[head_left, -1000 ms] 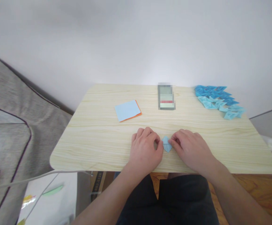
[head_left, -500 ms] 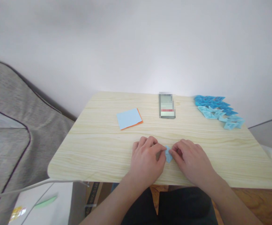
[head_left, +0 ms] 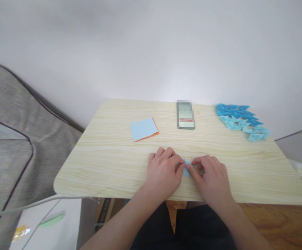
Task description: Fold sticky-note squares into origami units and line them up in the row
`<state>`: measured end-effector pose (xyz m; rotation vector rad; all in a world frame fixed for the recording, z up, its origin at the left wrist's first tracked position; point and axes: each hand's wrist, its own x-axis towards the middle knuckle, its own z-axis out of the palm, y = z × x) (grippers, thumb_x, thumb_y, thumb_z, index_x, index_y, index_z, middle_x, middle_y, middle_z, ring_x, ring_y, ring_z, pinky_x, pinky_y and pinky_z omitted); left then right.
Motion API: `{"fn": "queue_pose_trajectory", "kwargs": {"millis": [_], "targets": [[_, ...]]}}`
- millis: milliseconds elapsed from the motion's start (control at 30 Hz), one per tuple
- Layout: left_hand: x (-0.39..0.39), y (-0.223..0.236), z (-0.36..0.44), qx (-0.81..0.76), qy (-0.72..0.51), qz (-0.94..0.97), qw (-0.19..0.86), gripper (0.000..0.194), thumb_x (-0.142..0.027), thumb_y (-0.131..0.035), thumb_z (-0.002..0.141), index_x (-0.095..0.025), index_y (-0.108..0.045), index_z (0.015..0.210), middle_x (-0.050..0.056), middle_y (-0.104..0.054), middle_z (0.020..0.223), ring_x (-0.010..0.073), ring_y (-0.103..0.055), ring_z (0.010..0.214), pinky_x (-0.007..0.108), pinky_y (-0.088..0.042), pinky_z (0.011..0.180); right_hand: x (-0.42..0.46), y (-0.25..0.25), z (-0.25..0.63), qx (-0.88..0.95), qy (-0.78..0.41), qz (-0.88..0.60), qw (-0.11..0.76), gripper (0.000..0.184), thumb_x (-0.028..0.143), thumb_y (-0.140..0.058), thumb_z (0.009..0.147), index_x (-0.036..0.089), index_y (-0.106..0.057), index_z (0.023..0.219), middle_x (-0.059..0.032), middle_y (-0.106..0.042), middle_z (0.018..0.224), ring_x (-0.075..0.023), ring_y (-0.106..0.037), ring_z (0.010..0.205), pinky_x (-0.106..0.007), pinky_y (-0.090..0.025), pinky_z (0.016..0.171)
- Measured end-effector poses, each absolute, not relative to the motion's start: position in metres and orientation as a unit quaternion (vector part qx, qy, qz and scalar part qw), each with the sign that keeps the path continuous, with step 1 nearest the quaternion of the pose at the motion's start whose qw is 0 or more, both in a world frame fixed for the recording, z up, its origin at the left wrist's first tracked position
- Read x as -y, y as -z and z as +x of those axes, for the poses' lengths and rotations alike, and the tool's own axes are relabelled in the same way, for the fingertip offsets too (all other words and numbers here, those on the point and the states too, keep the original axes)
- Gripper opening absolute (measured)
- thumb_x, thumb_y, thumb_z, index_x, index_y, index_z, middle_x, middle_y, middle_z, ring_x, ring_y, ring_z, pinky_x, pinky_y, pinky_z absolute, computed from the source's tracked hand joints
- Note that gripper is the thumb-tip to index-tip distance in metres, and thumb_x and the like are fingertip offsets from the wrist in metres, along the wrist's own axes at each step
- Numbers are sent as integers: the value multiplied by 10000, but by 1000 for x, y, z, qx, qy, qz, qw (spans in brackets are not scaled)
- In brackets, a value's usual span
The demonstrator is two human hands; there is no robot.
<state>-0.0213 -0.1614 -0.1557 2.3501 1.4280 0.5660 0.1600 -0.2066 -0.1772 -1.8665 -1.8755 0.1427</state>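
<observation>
pinching the small light-blue folded paper (head_left: 186, 172) at its left side, between thumb and index finger of the left hand (head_left: 163, 173). touching the same paper from the right with the thumb of the right hand (head_left: 214, 175); cannot tell if clamped on it or only pressing. having it between both hands, near the front edge of the table (head_left: 101, 166). noticing farther back light-blue and orange sheets (head_left: 144, 129), a blurred phone-like device (head_left: 186, 114), several blue folded pieces (head_left: 235, 110).

On table (head_left: 88, 166) behind paper piece (head_left: 186, 172): sheets (head_left: 144, 129) left, phone (head_left: 186, 114) middle, origami (head_left: 241, 121) right.
</observation>
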Motion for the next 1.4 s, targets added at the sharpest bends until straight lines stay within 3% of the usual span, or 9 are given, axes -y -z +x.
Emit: {"fn": "queue_pose_trajectory", "kwargs": {"millis": [433,533,667,867,1167,1400], "targets": [[158,157,-27,-471,-182,845,174,76,-330,-624,959,-311,-696,974,14,-659,1051,256,-537,1056,439,-384,846,203,169,179,667,-186,-674,258,45,309,-657,934,295,-695,915,2,-671,823,-227,-592,847,-366,-403,736],[156,154,-26,-455,-171,856,176,104,-281,-611,953,-303,-673,1033,13,-661,1082,259,-537,1083,440,-400,862,202,167,178,675,-182,-669,252,50,298,-650,935,290,-696,917,2,-663,803,-226,-588,836,-364,-402,735],[152,146,-23,-423,-160,874,174,278,-198,-598,915,-294,-633,1174,22,-653,1170,263,-531,1132,451,-417,914,203,170,176,688,-142,-664,256,71,293,-634,938,272,-692,904,-8,-664,808,-228,-584,834,-367,-395,742],[148,141,-21,-405,-150,883,185,255,-183,-589,899,-284,-660,1123,12,-649,1191,253,-532,1143,441,-435,938,209,177,170,698,-95,-649,286,88,297,-659,926,272,-694,1003,-20,-679,927,-239,-598,941,-397,-405,836],[146,148,-30,-402,-168,874,215,271,-279,-615,934,-326,-698,1187,12,-641,1244,248,-525,1158,444,-415,1006,200,171,166,701,-124,-651,261,83,318,-696,898,256,-694,954,-33,-694,926,-252,-611,938,-402,-440,838],[145,147,-39,-380,-163,882,227,351,-230,-639,911,-352,-679,1238,1,-633,1286,253,-512,1189,459,-383,1055,194,163,162,696,-173,-650,251,79,240,-684,872,251,-690,951,-29,-697,949,-240,-617,960,-398,-454,855]]}}
